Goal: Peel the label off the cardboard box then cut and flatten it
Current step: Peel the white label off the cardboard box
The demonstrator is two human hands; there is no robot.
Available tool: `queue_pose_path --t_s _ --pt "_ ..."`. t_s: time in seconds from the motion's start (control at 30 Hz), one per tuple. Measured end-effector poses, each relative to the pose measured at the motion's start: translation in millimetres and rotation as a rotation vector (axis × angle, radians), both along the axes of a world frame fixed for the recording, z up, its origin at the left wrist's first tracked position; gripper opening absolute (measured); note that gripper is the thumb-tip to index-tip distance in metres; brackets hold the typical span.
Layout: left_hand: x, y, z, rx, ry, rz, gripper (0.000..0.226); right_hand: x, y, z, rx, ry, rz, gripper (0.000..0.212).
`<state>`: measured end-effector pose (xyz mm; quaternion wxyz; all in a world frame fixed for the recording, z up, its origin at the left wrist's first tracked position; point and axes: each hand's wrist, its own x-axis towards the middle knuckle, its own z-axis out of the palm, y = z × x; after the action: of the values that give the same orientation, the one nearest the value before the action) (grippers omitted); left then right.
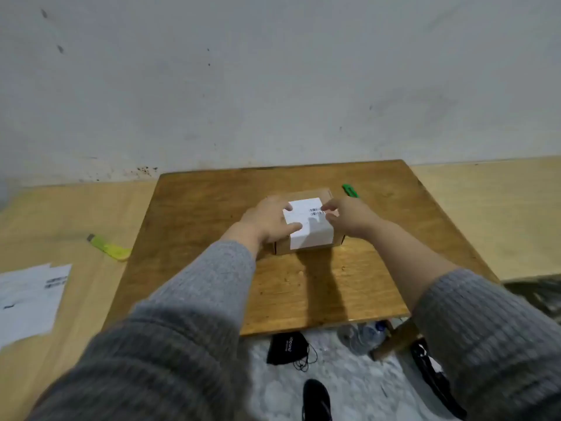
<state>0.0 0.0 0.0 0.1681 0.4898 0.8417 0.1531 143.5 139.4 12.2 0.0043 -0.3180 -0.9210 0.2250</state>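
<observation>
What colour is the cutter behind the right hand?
Green cutter, seen in the head view.

The light is soft and even, moderately bright, with a cool grey cast on the wall [273,71] and no glare on any surface. It seems to fall from above and behind the person, since a dark band of shadow [321,287] runs across the tabletop [194,208] from the box [306,247] toward the near edge. The wide lens bends the scene: the tabletop's edges splay outward and the sleeves [170,344] swell large at the bottom corners. The whole picture is slightly soft and smeared, and the sleeves and the papers [27,302] at the left edge are blurred. The print on the label [309,229] cannot be read.
</observation>
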Motion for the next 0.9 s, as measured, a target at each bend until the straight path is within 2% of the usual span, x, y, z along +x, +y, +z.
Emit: queue_pose_path --t_s 0.13,0.27,0.37,0.6,0.73,0.9 --pt "2 13 -27 -0.061 0.04 -0.017 0.088 -9 26 -25 0.043 0.06 -0.03 0.03" --pt "-3 30 -49 -0.082 0.085 -0.03 0.105 -28 49 -46 -0.048 0.134 -0.075 0.03" --pt "-12 41 -51 -0.104 0.115 -0.013 0.106 -47 64 -55 -0.102 0.145 -0.066 0.031" --pt "-27 59 -54 -0.096 0.158 0.003 0.103 -79 94 -59 -0.057 0.147 -0.067 0.025" --pt "-24 57 -68 -0.077 0.251 0.002 0.099 -86 96 -63 0.002 0.203 -0.073 0.019" --pt "-25 59 -73 -0.083 0.301 0.009 0.1 -94 90 -71 0.001 0.265 -0.183 0.015"
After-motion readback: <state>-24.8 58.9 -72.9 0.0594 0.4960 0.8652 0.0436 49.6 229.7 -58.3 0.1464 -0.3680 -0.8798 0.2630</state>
